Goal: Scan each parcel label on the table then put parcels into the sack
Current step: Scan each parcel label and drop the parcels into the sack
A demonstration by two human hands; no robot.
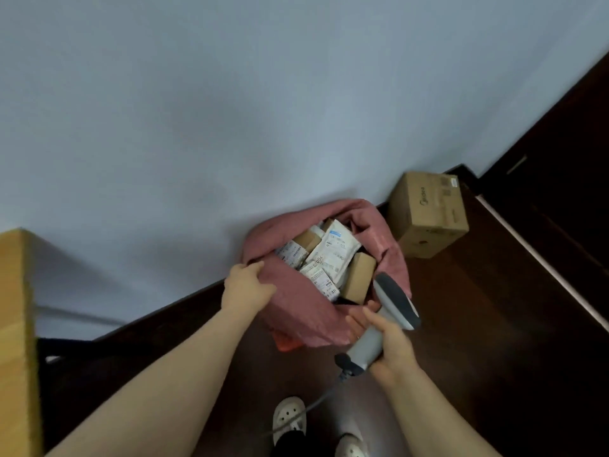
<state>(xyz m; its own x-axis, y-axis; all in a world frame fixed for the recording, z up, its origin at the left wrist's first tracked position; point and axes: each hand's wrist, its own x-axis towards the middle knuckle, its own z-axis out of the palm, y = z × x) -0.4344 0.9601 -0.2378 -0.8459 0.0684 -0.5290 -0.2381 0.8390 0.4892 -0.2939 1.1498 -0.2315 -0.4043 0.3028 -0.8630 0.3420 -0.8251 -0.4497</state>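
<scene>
A pink cloth sack stands open on the dark floor against the pale wall. Inside lie several parcels: white label-covered bags and small brown boxes. My left hand grips the sack's left rim. My right hand holds a grey handheld scanner by its handle at the sack's near right rim, and its fingers also pinch the cloth there. The scanner's cable trails down to the floor.
A cardboard box stands on the floor right of the sack by the wall. A wooden table edge fills the left side. My feet in white shoes stand below the sack. A dark door or cabinet lies at the right.
</scene>
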